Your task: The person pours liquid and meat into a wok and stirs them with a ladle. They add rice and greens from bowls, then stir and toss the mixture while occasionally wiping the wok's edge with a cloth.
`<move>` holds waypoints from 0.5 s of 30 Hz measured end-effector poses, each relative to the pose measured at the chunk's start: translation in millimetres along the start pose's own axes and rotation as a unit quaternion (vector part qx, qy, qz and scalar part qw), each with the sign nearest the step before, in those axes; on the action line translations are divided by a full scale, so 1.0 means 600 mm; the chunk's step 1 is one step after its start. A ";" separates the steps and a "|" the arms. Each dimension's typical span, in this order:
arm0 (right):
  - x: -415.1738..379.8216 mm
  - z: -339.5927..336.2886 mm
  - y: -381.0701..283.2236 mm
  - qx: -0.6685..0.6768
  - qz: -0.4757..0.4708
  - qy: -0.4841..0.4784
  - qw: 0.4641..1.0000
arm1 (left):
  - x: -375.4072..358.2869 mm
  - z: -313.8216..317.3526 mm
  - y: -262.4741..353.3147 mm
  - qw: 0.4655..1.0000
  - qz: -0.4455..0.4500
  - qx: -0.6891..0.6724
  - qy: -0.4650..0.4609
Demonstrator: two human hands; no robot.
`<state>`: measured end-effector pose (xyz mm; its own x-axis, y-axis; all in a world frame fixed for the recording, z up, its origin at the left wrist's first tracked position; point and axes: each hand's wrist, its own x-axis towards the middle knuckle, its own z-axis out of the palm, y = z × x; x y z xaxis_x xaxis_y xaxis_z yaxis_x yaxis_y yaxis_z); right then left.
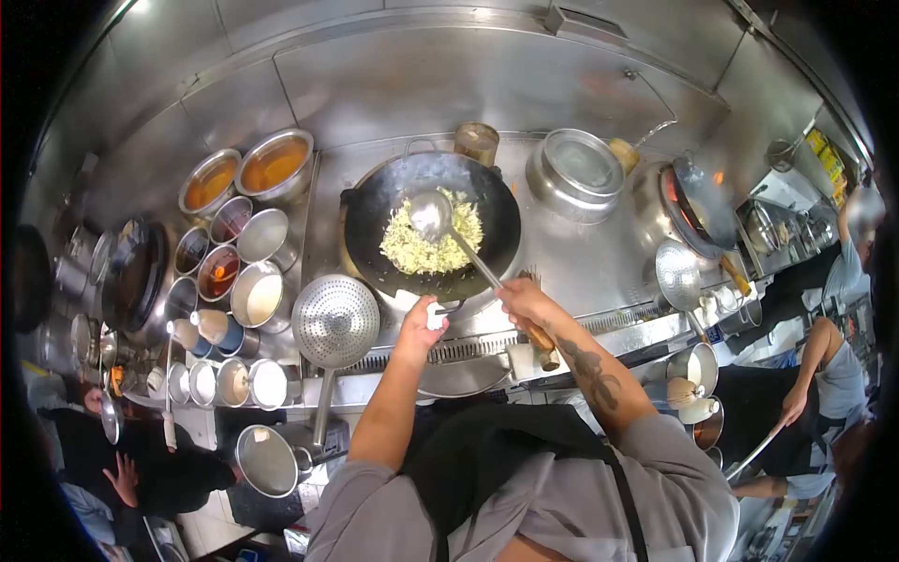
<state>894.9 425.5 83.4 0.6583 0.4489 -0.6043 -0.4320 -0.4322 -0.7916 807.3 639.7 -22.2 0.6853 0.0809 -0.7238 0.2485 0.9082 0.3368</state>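
A large dark wok (pixel 365 234) sits on the stove and holds pale yellow fried rice (pixel 412 251) with green bits. My left hand (pixel 423 326) is closed on a white cloth (pixel 437 316) at the wok's near handle. My right hand (pixel 526 304) grips the handle of a metal ladle (pixel 431 214); the ladle's bowl rests in the rice, its wooden handle end sticking out below my hand. Close to my left forearm lies a perforated metal strainer (pixel 335 320).
On the left stand steel bowls of orange liquid (pixel 272 169) and several seasoning containers (pixel 257 295). Right of the wok is a lidded pot (pixel 576 173); farther right, another wok (pixel 702 201) and a perforated ladle (pixel 678 273). Other people work at both sides.
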 end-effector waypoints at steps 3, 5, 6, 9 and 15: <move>-0.042 0.008 -0.008 -0.076 -0.045 -0.016 0.996 | -0.031 0.008 0.000 1.000 0.003 -0.009 -0.009; -0.049 -0.018 -0.008 -0.026 -0.033 -0.063 0.997 | -0.001 -0.008 0.000 1.000 -0.011 -0.009 -0.025; -0.039 -0.028 -0.001 -0.065 -0.045 -0.045 0.996 | 0.010 -0.018 -0.003 0.999 -0.011 -0.014 -0.034; 0.002 -0.064 0.007 -0.236 -0.147 0.029 0.960 | 0.020 -0.024 -0.004 0.999 -0.007 -0.024 -0.029; 0.094 -0.028 -0.004 -0.353 -0.207 0.192 0.892 | 0.023 -0.020 -0.002 0.999 0.000 -0.023 -0.031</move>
<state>943.5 438.8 52.8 0.8926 0.4419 -0.0894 0.3047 -0.7375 -0.6027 808.1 644.5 -40.0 0.7269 0.0557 -0.6845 0.2186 0.9261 0.3075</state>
